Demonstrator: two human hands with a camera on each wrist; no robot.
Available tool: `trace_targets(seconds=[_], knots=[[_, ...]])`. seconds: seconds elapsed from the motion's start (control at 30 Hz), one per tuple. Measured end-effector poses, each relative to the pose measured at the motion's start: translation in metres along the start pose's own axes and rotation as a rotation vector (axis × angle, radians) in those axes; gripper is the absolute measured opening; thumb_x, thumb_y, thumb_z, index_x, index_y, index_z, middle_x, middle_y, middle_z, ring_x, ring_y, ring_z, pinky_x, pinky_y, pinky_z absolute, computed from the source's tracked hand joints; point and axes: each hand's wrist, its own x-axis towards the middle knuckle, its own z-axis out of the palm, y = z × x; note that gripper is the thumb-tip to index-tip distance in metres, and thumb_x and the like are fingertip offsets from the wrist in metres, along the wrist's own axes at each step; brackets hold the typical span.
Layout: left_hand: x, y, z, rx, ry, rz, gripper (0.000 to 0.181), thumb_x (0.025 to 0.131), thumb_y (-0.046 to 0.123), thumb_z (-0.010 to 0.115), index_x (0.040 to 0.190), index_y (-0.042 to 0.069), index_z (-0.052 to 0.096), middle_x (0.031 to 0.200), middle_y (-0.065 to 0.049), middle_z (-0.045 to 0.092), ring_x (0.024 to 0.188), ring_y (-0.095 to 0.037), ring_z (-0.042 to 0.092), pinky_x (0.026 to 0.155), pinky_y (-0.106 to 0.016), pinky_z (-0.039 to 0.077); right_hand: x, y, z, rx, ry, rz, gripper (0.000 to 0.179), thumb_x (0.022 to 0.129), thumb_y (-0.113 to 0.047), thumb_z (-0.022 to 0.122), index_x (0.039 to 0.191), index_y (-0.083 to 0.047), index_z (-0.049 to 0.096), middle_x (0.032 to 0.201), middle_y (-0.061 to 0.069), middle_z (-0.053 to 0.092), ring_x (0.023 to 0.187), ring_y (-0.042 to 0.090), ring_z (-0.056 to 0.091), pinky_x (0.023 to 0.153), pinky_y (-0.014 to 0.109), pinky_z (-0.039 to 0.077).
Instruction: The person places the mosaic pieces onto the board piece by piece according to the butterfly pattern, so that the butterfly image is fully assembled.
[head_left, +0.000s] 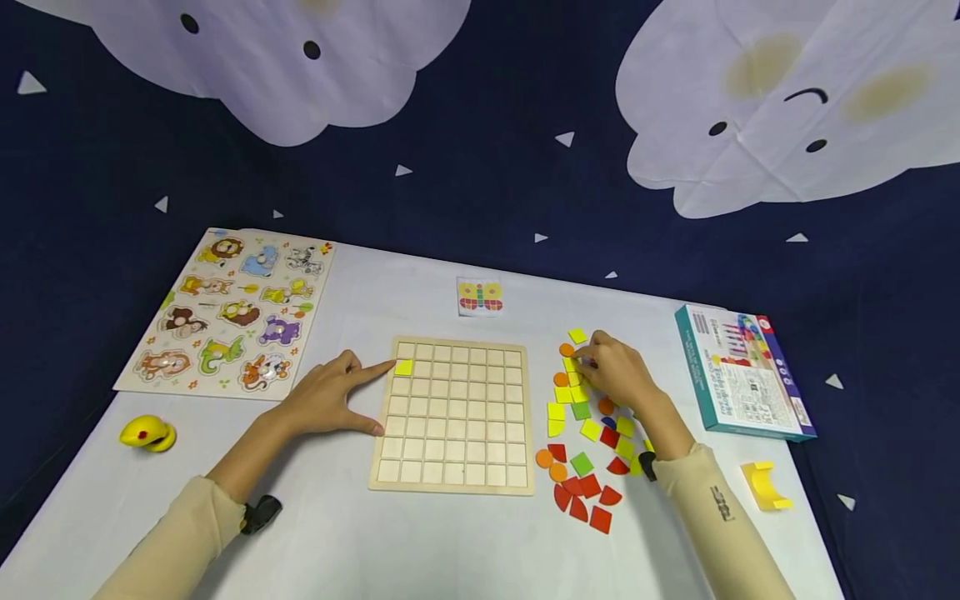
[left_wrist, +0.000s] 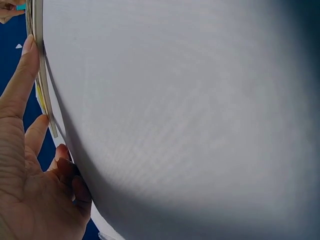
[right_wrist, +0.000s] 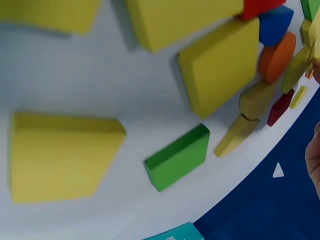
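A pale wooden grid board (head_left: 454,490) lies on the white table, with a yellow square tile (head_left: 403,367) in a cell near its upper left corner. My left hand (head_left: 330,396) rests beside the board, its extended index finger and thumb touching the left edge. Over the loose pieces to the right, my right hand (head_left: 617,371) has bent fingers, their tips right at a yellow tile (head_left: 570,365); I cannot tell whether they pinch it. Orange discs (head_left: 561,380), a green square (head_left: 582,464) and red pieces (head_left: 600,520) lie around and below that hand.
A picture card with a butterfly (head_left: 480,297) lies behind the board. An animal puzzle board (head_left: 225,325) occupies the back left, near a yellow toy (head_left: 147,433). At the right are a teal-edged box (head_left: 742,371) and a yellow curved piece (head_left: 765,486).
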Motion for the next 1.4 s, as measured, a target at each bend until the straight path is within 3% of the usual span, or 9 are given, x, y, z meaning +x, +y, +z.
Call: trace_targets(seconds=[0.33,0.6,0.77,1.03,1.4], knots=[[-0.001,-0.001,0.0,0.003,-0.002,0.003,0.108,0.056,0.074,0.08,0.148,0.029,0.047,0.094,0.002,0.043,0.074,-0.013,0.036,0.067,-0.029,0.032,0.004,0.0,-0.002,-0.007,-0.08,-0.043,0.027,0.088,-0.017,0.075,0.111,-0.004,0.076,0.088,0.006,0.054,0.073,0.017,0.048,0.067,0.032,0.041],[-0.001,0.0,0.001,-0.014,-0.002,0.011,0.106,0.057,0.071,0.082,0.148,0.028,0.049,0.093,0.002,0.044,0.073,-0.013,0.035,0.067,-0.029,0.031,0.006,0.003,0.002,0.038,-0.077,-0.028,0.03,0.082,-0.021,0.079,0.103,-0.001,0.075,0.085,0.005,0.054,0.072,0.017,0.048,0.069,0.033,0.043],[-0.001,0.0,0.0,-0.015,-0.002,0.012,0.106,0.057,0.071,0.082,0.148,0.028,0.048,0.093,0.002,0.044,0.072,-0.012,0.035,0.067,-0.029,0.031,0.006,-0.003,0.004,0.057,-0.023,-0.047,0.032,0.08,-0.024,0.08,0.101,-0.001,0.074,0.088,0.004,0.054,0.073,0.017,0.049,0.069,0.034,0.044],[0.0,-0.003,0.003,-0.008,0.017,0.025,0.108,0.056,0.074,0.081,0.148,0.029,0.048,0.092,0.003,0.042,0.072,-0.012,0.034,0.067,-0.028,0.03,0.019,-0.039,0.002,0.058,0.038,-0.173,0.026,0.08,-0.023,0.08,0.096,-0.004,0.075,0.088,0.004,0.055,0.069,0.014,0.048,0.066,0.032,0.046],[0.0,-0.001,0.002,-0.025,0.032,0.012,0.106,0.057,0.072,0.082,0.148,0.028,0.049,0.091,0.003,0.041,0.071,-0.011,0.032,0.065,-0.027,0.03,0.045,-0.105,0.011,0.061,0.014,-0.341,0.026,0.081,-0.026,0.081,0.096,-0.005,0.075,0.086,0.002,0.055,0.067,0.01,0.047,0.063,0.027,0.044]])
